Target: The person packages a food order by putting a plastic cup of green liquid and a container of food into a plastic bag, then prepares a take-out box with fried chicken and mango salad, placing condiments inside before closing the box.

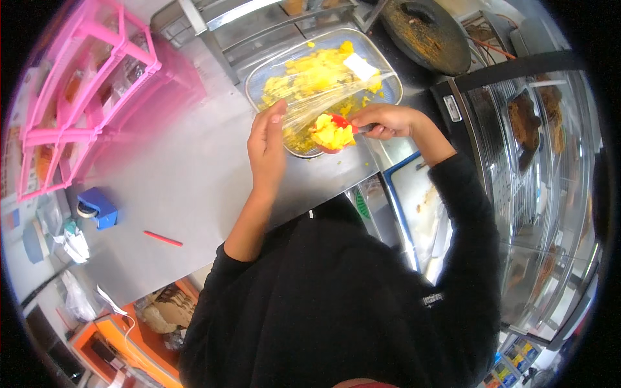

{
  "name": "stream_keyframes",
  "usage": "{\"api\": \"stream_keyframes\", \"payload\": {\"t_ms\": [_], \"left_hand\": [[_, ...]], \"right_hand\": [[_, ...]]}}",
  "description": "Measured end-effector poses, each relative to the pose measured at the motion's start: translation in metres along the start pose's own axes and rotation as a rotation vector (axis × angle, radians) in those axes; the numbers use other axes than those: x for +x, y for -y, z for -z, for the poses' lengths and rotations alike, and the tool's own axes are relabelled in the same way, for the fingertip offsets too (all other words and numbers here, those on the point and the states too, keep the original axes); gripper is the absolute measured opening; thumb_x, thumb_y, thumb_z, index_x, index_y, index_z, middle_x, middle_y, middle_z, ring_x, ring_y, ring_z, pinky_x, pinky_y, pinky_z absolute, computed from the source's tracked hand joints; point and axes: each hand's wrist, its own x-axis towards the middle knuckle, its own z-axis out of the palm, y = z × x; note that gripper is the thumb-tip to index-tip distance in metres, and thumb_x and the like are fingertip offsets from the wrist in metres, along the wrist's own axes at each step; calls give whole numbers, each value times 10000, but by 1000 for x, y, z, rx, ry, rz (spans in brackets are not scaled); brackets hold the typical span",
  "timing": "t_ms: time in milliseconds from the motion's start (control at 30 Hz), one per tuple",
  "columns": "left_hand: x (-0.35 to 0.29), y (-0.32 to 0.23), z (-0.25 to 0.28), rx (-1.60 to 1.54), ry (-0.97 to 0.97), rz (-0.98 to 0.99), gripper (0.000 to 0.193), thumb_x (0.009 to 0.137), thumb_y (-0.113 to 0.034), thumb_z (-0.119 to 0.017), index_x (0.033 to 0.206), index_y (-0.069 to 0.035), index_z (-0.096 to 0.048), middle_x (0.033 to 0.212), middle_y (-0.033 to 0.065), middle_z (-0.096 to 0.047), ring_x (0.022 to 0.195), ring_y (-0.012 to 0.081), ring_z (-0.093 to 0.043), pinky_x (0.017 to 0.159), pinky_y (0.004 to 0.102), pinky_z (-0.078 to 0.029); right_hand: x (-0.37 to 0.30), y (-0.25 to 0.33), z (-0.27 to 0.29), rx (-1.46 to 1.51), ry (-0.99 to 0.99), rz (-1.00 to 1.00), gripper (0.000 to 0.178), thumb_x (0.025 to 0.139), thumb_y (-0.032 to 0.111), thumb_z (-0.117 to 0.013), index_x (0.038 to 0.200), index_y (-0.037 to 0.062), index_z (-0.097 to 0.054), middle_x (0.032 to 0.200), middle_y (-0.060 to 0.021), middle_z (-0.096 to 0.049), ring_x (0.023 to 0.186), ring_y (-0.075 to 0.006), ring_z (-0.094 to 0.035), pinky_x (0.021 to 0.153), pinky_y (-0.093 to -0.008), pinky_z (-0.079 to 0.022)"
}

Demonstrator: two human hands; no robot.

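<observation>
A mesh-like tray (pixel 383 50) stands on the steel table, with crumbly yellow food (pixel 301 72) in it. Clear plastic film (pixel 326 98) stretches in folds across the tray, and a white slip (pixel 360 66) lies at its far right. At the tray's near left side, my left hand (pixel 266 139) is closed on the gathered edge of the film. My right hand (pixel 388 121) grips the dark handle of a red spoon (pixel 339 120). Heaped on the spoon, over the tray's near edge, is a soft yellow lump (pixel 331 133). Yellow crumbs lie scattered beside the tray.
A pink plastic rack (pixel 97 134) holding packets stands at the left. On the steel table (pixel 194 161) are a blue tape dispenser (pixel 100 208) and a thin red stick (pixel 163 238). A dark round pan (pixel 427 35) sits far right, near a glass display case (pixel 530 194).
</observation>
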Motion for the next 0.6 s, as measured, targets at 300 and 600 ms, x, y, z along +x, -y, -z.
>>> {"api": "stream_keyframes", "payload": {"t_ms": [300,600], "left_hand": [[-41,-14,-67,-345,172,234,476,920,-359,-273,1189,12,-401,1181,141,-465,1112,240,-425,948,353,-300],[-196,-6,-217,-255,927,382,211,884,-178,-409,1021,-25,-457,965,88,-506,906,172,-504,800,304,-412]], "right_hand": [[-88,-94,-47,325,-270,420,422,816,243,-551,1164,16,-476,635,65,-429,441,3,-272,346,-159,-148],[-221,-337,-202,928,-997,646,346,853,229,-496,1169,92,-466,718,57,-454,480,3,-308,376,-133,-195]]}}
